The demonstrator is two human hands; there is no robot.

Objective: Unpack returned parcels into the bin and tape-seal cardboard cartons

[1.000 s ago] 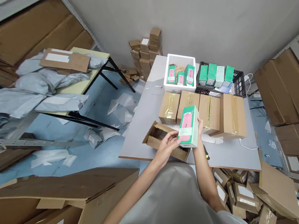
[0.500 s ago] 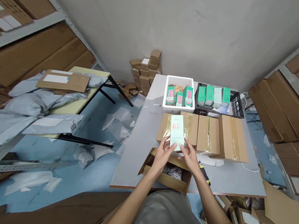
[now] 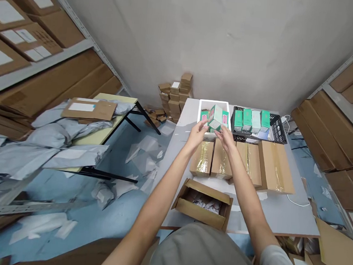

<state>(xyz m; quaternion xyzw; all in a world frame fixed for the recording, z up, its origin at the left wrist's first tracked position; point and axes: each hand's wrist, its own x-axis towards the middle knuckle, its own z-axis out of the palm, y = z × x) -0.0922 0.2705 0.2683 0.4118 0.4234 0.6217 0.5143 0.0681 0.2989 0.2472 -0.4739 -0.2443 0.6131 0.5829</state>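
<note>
A small green-and-white product box [image 3: 216, 116] is held tilted between both hands over the white foam box [image 3: 213, 103]. My left hand [image 3: 197, 133] has its fingers closed on the box's left side. On the right side, my right hand [image 3: 224, 136] grips it too. Green boxes with pink pictures [image 3: 225, 118] stand inside the foam box, partly hidden behind the held one. Just nearer to me is a row of taped cardboard boxes [image 3: 201, 161]. An open carton [image 3: 200, 214] with crumpled paper inside lies below my forearms.
Beside the foam box, a black plastic crate [image 3: 280, 131] carries several green boxes [image 3: 238, 120]. A side table [image 3: 103, 97] at left bears grey mailing bags [image 3: 53, 132]. Shelves of cartons flank both sides, and paper scraps [image 3: 146, 146] litter the floor.
Both hands have carried the product box away from me, from above the open carton to over the foam box, and tilted it. The view has shifted slightly.
</note>
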